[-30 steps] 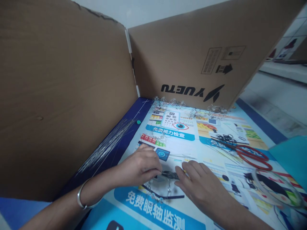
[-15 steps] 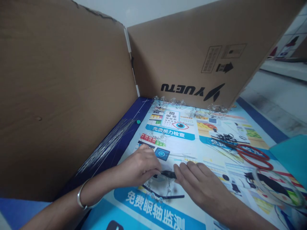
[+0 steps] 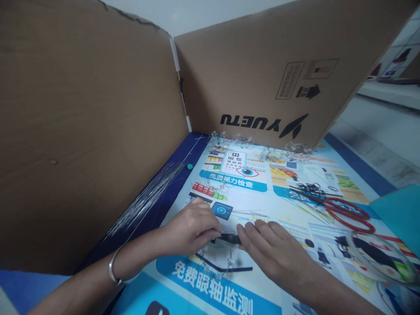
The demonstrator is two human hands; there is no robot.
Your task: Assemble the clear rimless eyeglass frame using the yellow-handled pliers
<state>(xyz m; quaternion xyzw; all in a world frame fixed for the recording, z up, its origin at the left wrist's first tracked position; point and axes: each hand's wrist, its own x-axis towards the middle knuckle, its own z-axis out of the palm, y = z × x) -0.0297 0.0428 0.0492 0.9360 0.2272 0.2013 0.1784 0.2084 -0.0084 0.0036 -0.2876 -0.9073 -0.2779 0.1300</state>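
My right hand (image 3: 274,245) is wrapped round dark pliers (image 3: 230,238); their tapered jaws point left and their handles are hidden in my palm. My left hand (image 3: 193,225) is closed in a pinch at the tip of the jaws. From that pinch hangs a strand of clear beads (image 3: 229,262) on thin wire, looping below both hands over the printed sheet. The exact spot where jaws, fingers and wire meet is covered by my fingers.
Red-handled scissors (image 3: 349,214) lie at right beside black rings (image 3: 310,189). A clear round dish (image 3: 382,258) stands nearer. Thin wires (image 3: 147,197) lie along the left cardboard wall (image 3: 92,131). More beaded strands (image 3: 232,139) lie along the back cardboard wall (image 3: 249,78).
The hanging strand of beads has shifted slightly beneath my hands. Both hands and the pliers stay almost where they were.
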